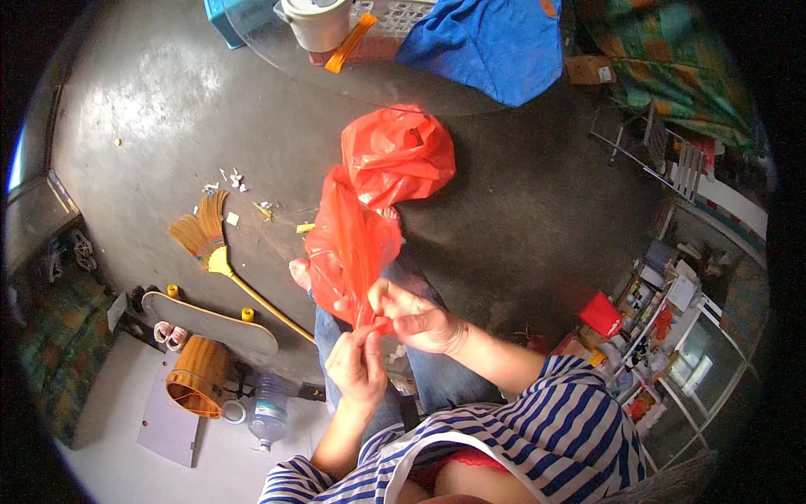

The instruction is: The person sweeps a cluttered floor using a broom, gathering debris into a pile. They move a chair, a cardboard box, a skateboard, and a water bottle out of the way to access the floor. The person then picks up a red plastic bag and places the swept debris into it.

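A red plastic bag hangs in front of my legs, its top gathered into a narrow twist. My left hand pinches the gathered end between thumb and fingers. Close beside it, my right hand grips the same twisted plastic from the right. Beyond the held bag, a second red plastic bag, round and full-looking, rests on the floor near my foot. Whether the two bags are joined cannot be told, and the contents of both are hidden.
A broom lies on the floor at left, beside scattered litter and an upturned skateboard. A glass table with a blue cloth stands ahead. A large water bottle is at lower left, crowded shelves at right.
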The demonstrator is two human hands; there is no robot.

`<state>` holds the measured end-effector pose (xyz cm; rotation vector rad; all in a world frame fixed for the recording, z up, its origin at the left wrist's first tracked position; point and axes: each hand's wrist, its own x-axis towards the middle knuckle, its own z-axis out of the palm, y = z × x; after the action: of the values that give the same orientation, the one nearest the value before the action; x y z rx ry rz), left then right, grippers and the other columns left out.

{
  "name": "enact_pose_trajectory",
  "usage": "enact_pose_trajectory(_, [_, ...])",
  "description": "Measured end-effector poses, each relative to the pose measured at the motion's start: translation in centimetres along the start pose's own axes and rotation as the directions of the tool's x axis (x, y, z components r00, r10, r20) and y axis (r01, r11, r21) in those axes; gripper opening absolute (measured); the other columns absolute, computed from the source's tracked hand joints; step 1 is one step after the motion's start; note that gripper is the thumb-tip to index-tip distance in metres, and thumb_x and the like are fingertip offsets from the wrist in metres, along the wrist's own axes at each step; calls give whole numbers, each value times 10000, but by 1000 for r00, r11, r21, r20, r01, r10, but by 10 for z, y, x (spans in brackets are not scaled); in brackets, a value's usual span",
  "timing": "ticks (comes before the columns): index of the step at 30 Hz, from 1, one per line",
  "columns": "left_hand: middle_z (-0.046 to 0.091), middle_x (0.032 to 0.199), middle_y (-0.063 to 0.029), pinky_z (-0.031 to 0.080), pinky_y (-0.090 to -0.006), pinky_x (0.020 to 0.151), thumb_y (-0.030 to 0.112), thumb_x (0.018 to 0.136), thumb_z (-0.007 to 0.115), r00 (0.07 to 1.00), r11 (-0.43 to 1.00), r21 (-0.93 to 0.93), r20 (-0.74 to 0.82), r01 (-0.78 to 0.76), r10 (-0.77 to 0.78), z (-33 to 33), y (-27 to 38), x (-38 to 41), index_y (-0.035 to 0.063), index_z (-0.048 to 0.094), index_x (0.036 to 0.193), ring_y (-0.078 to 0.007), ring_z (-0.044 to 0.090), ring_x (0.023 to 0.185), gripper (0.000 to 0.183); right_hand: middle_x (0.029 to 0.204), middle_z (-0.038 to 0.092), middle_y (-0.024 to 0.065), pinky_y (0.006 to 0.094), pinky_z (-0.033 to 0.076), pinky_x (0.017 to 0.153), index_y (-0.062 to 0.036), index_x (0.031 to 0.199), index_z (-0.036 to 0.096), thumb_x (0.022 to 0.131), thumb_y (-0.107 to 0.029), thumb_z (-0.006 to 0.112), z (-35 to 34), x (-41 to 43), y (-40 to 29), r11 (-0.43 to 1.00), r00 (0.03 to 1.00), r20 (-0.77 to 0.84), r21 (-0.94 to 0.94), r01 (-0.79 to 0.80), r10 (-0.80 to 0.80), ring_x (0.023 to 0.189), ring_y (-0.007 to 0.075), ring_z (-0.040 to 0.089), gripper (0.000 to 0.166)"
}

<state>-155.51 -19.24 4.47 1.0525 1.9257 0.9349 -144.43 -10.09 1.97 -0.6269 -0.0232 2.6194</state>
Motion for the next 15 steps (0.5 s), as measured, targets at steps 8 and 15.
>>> enact_pose_trajectory(8, [388,497,33,210,-205,351,128,877,407,488,-39,-691,548,722,-679,3,-28,18,83,495,695,-65,303,379,207,1207,501,151,386,311,979,-50,1286,382,751,-9,495,-4,-7,3,264,963,136,-944,197,-232,1146,288,435,549])
enact_pose_trajectory(15, [547,600,24,295,-177,410,69,816,560,521,570,-221,731,791,-440,-7,-8,29,32,625,758,-33,412,452,95,895,593,175,370,479,716,-42,1081,552,723,44,511,0,-40,-19,5,967,90,-996,94,-238,825,336,584,371])
